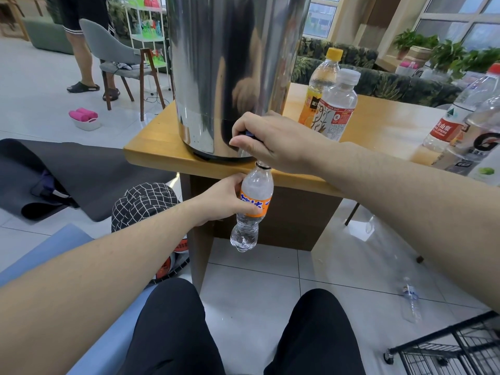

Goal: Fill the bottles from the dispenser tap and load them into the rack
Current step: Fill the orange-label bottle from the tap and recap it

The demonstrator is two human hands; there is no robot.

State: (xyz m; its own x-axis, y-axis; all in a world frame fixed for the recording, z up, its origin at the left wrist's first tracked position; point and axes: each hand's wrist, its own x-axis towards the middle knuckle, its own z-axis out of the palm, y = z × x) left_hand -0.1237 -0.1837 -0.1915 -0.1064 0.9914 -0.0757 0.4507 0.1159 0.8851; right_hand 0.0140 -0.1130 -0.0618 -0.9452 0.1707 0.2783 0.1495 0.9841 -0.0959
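Observation:
A tall steel dispenser (230, 71) stands at the near corner of a wooden table (151, 152). My right hand (273, 142) grips the dark tap handle (249, 133) at its base. My left hand (221, 198) holds a clear bottle with an orange label (253, 209) upright below the table edge, its open mouth right under the tap. Water sits in the bottle's lower part. A black wire rack (457, 350) shows at the bottom right.
Several capped bottles stand on the table: a yellow-capped one (320, 85), a white-capped one (338, 104) and more at the right (460, 117). An empty bottle (411, 301) lies on the tiled floor. A person stands by a grey chair (113, 55) at the back left.

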